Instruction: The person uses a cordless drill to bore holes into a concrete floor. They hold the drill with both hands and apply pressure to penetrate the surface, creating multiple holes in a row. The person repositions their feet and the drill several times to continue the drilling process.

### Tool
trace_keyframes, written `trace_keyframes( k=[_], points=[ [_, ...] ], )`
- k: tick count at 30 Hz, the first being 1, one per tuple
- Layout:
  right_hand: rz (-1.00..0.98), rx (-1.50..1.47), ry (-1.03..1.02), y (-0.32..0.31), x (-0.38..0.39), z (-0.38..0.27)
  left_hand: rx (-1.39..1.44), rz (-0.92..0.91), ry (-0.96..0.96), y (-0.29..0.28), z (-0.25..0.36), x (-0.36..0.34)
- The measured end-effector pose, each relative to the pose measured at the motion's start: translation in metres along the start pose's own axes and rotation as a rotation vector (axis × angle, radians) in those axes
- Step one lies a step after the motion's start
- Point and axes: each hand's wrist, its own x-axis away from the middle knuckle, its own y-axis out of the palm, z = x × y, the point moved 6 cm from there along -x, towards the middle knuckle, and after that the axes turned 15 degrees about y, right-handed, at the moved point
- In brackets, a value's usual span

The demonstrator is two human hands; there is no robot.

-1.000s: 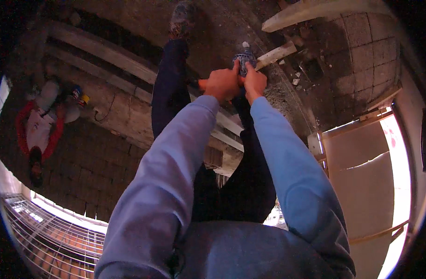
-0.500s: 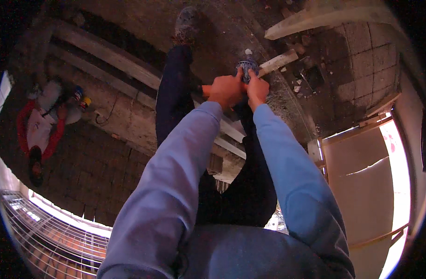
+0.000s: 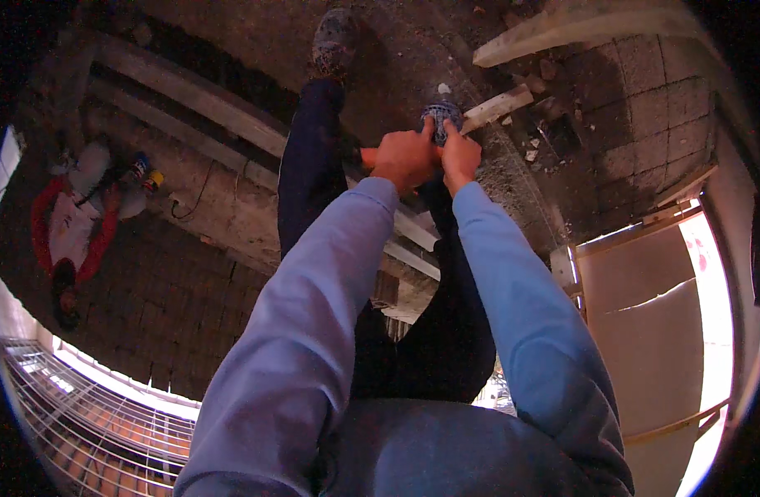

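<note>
My left hand [image 3: 402,160] is closed around an orange bar-like handle [image 3: 368,157], whose end sticks out to the left of the fist. Right beside it, my right hand [image 3: 459,157] closes on the same orange-handled thing, with a little orange showing between the hands. Both thumbs or forefingers point away from me. Just beyond the fingers is a rounded blue-grey ribbed shape [image 3: 442,116]; I cannot tell whether it belongs to the held thing or is my right shoe. A small white lump [image 3: 444,88] shows past it. The palms hide the rest of what I hold.
Long pale beams [image 3: 189,91] run along the left of my legs. A short wood piece [image 3: 500,108], a curved plank [image 3: 579,37] and rubble [image 3: 532,153] lie ahead to the right. Someone in red sleeves [image 3: 73,224] sits at the left. Wire mesh [image 3: 90,414] stands lower left.
Both hands keep their grip and almost the same place. The view has shifted very slightly; nothing else has visibly moved.
</note>
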Motion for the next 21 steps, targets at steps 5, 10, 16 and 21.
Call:
trace_keyframes(
  k=[5,10,16,21],
  points=[
    [0.005,0.009,0.001,-0.003,0.005,-0.003,-0.025,-0.001,0.002,0.002,-0.001,-0.001],
    [-0.025,-0.033,0.074,-0.006,0.011,-0.006,0.0,-0.025,0.019,0.006,-0.003,-0.002],
    [-0.041,-0.002,0.089,-0.005,0.01,-0.005,0.007,-0.008,0.002,0.007,-0.004,-0.002],
    [-0.101,-0.108,0.019,-0.009,0.01,0.004,-0.016,0.027,0.003,0.011,0.0,0.003]
  ],
)
